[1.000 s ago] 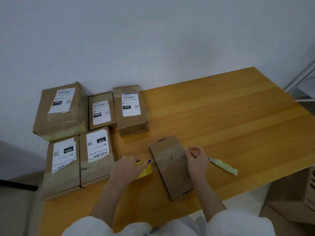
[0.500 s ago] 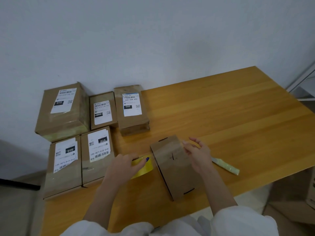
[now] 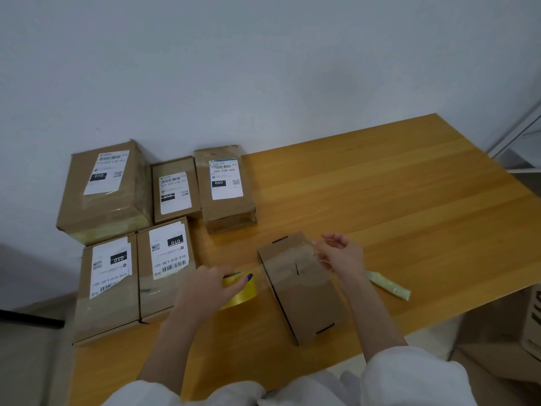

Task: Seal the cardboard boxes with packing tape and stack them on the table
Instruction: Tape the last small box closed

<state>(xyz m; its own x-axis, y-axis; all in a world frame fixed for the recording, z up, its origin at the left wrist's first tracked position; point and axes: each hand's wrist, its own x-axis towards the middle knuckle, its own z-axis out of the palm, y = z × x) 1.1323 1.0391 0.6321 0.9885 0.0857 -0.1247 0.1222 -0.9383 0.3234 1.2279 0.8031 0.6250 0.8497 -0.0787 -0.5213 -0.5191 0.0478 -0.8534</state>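
Note:
A flat brown cardboard box (image 3: 301, 300) lies near the front of the wooden table (image 3: 409, 206). My left hand (image 3: 205, 288) grips a yellow roll of packing tape (image 3: 241, 293) just left of the box. A clear strip of tape stretches from the roll across the top of the box. My right hand (image 3: 341, 256) pinches the free end of that strip above the box's right edge.
Several sealed, labelled boxes (image 3: 167, 259) crowd the table's left side against the wall. A pale green strip (image 3: 389, 285) lies on the table to the right of my right hand. A cardboard box (image 3: 497, 338) stands on the floor at the lower right.
My right hand has lifted off the box top and drawn the tape end up and to the right. My left hand stays on the roll.

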